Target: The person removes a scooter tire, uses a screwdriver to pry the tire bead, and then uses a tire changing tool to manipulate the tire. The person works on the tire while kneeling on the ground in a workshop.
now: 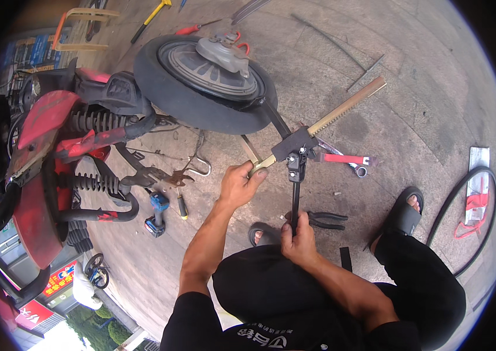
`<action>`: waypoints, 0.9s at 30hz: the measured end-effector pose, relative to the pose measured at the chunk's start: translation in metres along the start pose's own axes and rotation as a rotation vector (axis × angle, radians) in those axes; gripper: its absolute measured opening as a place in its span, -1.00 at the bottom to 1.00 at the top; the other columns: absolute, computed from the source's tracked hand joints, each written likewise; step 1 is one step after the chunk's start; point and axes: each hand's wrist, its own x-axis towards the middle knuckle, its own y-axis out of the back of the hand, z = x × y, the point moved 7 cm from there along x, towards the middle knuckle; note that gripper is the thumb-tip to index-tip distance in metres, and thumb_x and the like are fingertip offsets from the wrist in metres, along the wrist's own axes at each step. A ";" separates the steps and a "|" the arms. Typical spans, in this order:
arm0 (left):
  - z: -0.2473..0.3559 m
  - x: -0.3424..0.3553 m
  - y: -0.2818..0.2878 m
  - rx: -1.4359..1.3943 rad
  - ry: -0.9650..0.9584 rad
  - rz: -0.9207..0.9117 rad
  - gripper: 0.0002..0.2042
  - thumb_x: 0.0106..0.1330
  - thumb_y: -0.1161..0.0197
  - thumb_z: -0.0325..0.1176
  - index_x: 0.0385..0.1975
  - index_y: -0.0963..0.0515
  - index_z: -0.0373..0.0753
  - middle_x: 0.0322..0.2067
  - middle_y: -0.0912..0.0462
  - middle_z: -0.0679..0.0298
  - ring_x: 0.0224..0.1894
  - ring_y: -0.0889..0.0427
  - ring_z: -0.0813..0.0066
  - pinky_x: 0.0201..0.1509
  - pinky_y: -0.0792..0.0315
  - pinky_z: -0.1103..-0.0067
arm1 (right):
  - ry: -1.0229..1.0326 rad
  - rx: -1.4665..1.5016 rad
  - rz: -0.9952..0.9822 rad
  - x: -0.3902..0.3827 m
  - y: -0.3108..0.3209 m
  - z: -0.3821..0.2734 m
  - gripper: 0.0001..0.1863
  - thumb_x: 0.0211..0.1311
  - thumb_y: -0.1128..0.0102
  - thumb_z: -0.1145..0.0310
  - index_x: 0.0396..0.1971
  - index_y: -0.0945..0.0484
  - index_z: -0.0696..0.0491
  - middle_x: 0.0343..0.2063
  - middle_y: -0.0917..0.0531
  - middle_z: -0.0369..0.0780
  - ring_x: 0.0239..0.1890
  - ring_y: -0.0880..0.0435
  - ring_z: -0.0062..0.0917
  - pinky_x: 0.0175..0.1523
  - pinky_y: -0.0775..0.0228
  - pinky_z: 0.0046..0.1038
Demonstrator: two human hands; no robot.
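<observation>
A black tyre [201,111] with a hub-motor wheel [218,73] lies on its side in front of me. At its near right edge stands a tyre bead breaker: a toothed brass-coloured bar [353,105] passing through a black sliding block [293,144]. A black arm [275,119] of it reaches the rim. My left hand [241,186] is closed round the bar's near end. Lower down, my right hand [299,241] grips the tool's black lever handle [296,199]. Whether the arm's tip sits under the tyre edge is hard to tell.
A red scooter [43,134] lies tipped over at the left. Around me on the paving are a cordless drill [156,213], a screwdriver [182,206], black-handled pliers [327,220], a ring spanner [360,171], a red strap [341,158] and a black inner tube or hose [432,231].
</observation>
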 end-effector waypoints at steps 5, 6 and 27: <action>-0.002 0.001 0.003 0.035 0.015 -0.007 -0.66 0.25 -0.30 -0.05 -0.32 -0.59 -0.26 -0.63 -0.54 0.07 -0.60 -0.56 0.09 -0.49 -0.38 0.38 | 0.001 0.048 -0.028 -0.006 0.014 0.002 -0.79 0.20 -0.10 0.50 -0.17 -0.38 0.15 -0.55 -0.59 -0.04 -0.49 -0.65 -0.09 -0.40 -0.43 -0.21; -0.002 0.000 0.004 0.043 -0.006 0.000 -0.63 0.27 -0.29 -0.03 -0.40 -0.54 -0.29 -0.66 -0.48 0.07 -0.62 -0.49 0.12 -0.50 -0.35 0.39 | -0.012 0.050 -0.049 -0.005 0.019 0.001 -0.80 0.20 -0.10 0.49 -0.18 -0.39 0.15 -0.57 -0.59 -0.04 -0.50 -0.64 -0.08 -0.40 -0.42 -0.21; -0.020 -0.027 0.013 0.216 0.077 0.076 -0.51 0.28 -0.26 0.05 -0.56 -0.41 -0.33 -0.71 -0.43 -0.01 -0.64 -0.38 -0.05 -0.53 -0.31 0.30 | 0.213 -0.955 -0.717 0.117 0.173 -0.129 -0.84 0.17 -0.22 0.39 -0.32 -0.57 0.15 -0.58 -0.58 0.03 -0.44 -0.59 -0.04 -0.28 -0.40 -0.16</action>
